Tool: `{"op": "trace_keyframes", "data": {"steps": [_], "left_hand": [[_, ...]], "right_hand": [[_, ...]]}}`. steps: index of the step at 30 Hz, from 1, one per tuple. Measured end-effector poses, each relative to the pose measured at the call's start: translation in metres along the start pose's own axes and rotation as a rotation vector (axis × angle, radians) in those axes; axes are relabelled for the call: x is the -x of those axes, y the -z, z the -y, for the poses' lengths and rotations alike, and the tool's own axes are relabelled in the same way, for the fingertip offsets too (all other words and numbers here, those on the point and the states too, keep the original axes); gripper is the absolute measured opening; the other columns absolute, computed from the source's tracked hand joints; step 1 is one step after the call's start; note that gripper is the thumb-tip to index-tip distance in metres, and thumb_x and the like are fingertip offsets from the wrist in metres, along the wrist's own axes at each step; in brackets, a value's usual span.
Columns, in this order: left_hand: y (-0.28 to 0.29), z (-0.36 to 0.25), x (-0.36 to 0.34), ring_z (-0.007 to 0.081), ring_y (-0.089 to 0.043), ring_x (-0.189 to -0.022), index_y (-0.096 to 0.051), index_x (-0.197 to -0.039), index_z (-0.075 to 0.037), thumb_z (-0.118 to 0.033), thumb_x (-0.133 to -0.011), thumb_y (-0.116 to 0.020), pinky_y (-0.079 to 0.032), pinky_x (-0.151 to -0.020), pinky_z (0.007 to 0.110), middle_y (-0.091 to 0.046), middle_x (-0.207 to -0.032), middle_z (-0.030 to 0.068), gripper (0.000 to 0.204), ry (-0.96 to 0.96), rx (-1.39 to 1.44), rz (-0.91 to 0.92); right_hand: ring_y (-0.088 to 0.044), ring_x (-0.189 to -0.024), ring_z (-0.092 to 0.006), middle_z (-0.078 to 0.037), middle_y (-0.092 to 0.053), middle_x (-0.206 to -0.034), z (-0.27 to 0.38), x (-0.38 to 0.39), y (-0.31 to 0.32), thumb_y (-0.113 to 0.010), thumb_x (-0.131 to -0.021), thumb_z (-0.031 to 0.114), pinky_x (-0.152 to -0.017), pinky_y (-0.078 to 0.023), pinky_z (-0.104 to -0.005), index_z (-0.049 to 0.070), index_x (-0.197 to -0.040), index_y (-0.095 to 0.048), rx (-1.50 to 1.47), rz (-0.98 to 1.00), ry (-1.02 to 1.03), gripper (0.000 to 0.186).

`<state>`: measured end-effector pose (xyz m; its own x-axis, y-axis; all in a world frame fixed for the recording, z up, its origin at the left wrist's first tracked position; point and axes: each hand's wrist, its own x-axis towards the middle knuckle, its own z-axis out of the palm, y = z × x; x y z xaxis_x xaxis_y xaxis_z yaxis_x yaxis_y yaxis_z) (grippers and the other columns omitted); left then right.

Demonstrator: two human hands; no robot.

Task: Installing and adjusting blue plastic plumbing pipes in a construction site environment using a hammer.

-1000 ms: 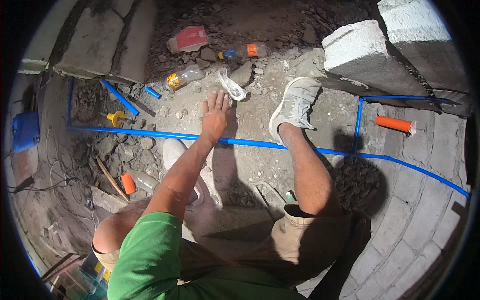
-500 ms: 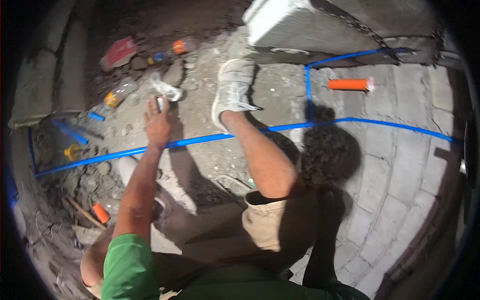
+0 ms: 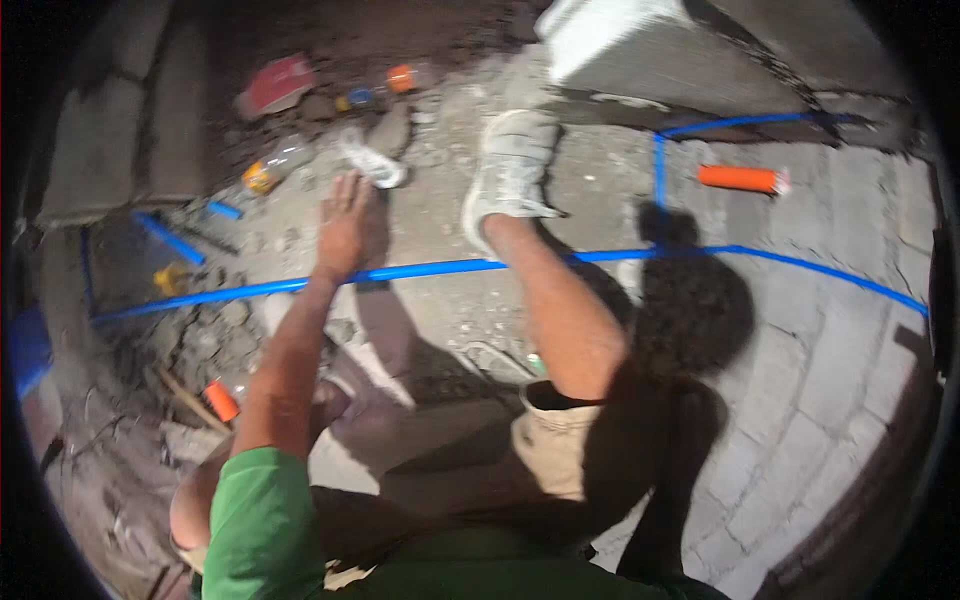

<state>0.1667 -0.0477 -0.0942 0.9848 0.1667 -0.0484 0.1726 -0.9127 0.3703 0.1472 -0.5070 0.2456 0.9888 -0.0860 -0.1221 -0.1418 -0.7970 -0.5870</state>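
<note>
My left hand [image 3: 340, 225] is open, fingers stretched out over the rubble-strewn floor just below a crumpled white plastic piece [image 3: 380, 168]; whether it touches the floor I cannot tell in the blur. Beneath that forearm runs a long blue pipe [image 3: 430, 268], joined at the right to a shorter upright branch [image 3: 660, 175]. My shoe [image 3: 510, 165] rests to the right of the hand, with my bare leg crossing the pipe. My right hand is not in view.
Loose blue pipe offcuts [image 3: 170, 238], a yellow fitting [image 3: 170, 282], a plastic bottle [image 3: 275, 165] and rubble lie at the left. An orange pipe [image 3: 735, 178] protrudes from the blockwork at the right, below concrete blocks [image 3: 620, 45]. Another orange piece [image 3: 220, 398] lies lower left.
The view has swung since a second ago, shifting the scene left, then slightly back right. My left hand stays stretched out beside the white plastic piece, fingers apart.
</note>
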Motion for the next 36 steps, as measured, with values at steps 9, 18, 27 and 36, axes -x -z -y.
{"op": "trace_keyframes", "data": {"steps": [9,18,27,36], "left_hand": [[0.015,0.009,-0.011,0.0429,-0.048,-0.123,-0.047,-0.134,0.002,-0.019,-0.077,-0.076,-0.041,-0.104,0.045,-0.048,-0.136,0.0271,0.067,0.374,0.410,-0.119],[0.012,0.030,-0.021,0.0409,-0.052,-0.118,-0.054,-0.130,-0.001,-0.024,-0.072,-0.080,-0.042,-0.102,0.042,-0.056,-0.125,0.0246,0.068,0.434,0.463,-0.096],[-0.007,0.052,-0.019,0.0301,-0.055,-0.122,-0.054,-0.134,-0.005,-0.025,-0.082,-0.073,-0.039,-0.106,0.035,-0.059,-0.129,0.0198,0.060,0.353,0.671,-0.090],[0.058,0.057,0.002,0.0323,-0.060,-0.113,-0.059,-0.129,-0.011,-0.038,-0.078,-0.070,-0.046,-0.098,0.041,-0.064,-0.118,0.0182,0.058,0.593,0.173,0.096]], "right_hand": [[-0.057,-0.092,-0.0216,-0.010,-0.063,-0.097,0.004,-0.003,-0.007,-0.050,-0.098,0.042,-0.084,-0.044,-0.0349,-0.003,-0.104,-0.063,-0.153,0.035,-0.092,0.047],[-0.057,-0.092,-0.0222,-0.011,-0.063,-0.097,0.003,-0.002,-0.007,-0.048,-0.099,0.040,-0.084,-0.045,-0.0352,-0.003,-0.105,-0.062,-0.171,0.030,-0.126,0.045],[-0.058,-0.088,-0.0230,-0.012,-0.064,-0.097,-0.002,0.001,0.002,-0.050,-0.099,0.036,-0.080,-0.047,-0.0358,-0.003,-0.106,-0.062,-0.222,0.052,-0.171,0.042],[-0.059,-0.085,-0.0238,-0.014,-0.065,-0.097,-0.034,-0.002,-0.008,-0.052,-0.099,0.033,-0.076,-0.049,-0.0364,-0.004,-0.106,-0.062,-0.314,0.078,-0.163,0.039]]}}
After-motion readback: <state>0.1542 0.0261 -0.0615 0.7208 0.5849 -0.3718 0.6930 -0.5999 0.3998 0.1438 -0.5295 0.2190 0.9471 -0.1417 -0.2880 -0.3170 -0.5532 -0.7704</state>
